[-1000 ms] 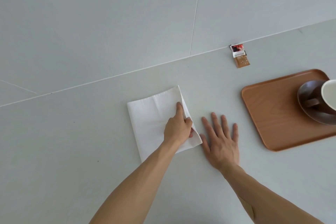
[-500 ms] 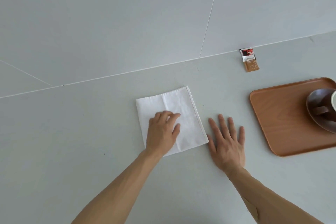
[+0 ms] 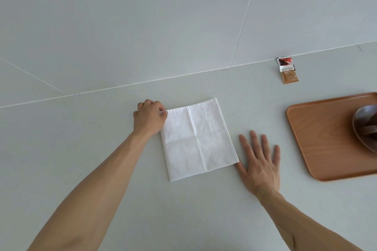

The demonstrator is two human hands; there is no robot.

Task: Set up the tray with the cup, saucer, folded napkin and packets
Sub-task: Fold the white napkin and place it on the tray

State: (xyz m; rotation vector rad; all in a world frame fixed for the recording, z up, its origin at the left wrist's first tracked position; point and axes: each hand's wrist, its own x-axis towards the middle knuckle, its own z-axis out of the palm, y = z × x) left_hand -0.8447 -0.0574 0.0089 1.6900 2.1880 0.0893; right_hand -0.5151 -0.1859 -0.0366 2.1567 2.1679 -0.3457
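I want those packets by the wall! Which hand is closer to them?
Right. The right hand lies flat below the packets; the left hand grips the napkin's far-left corner.

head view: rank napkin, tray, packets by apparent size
1-2. Napkin and tray: too close to rank, since the tray is cut off by the frame edge.
3. Packets: clearly smallest, also farthest away.

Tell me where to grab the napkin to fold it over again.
Pinch the napkin at its far left corner, coming from the left, as the left hand does. It lies flat, so only edges and corners lift; the right hand lies open at its right edge.
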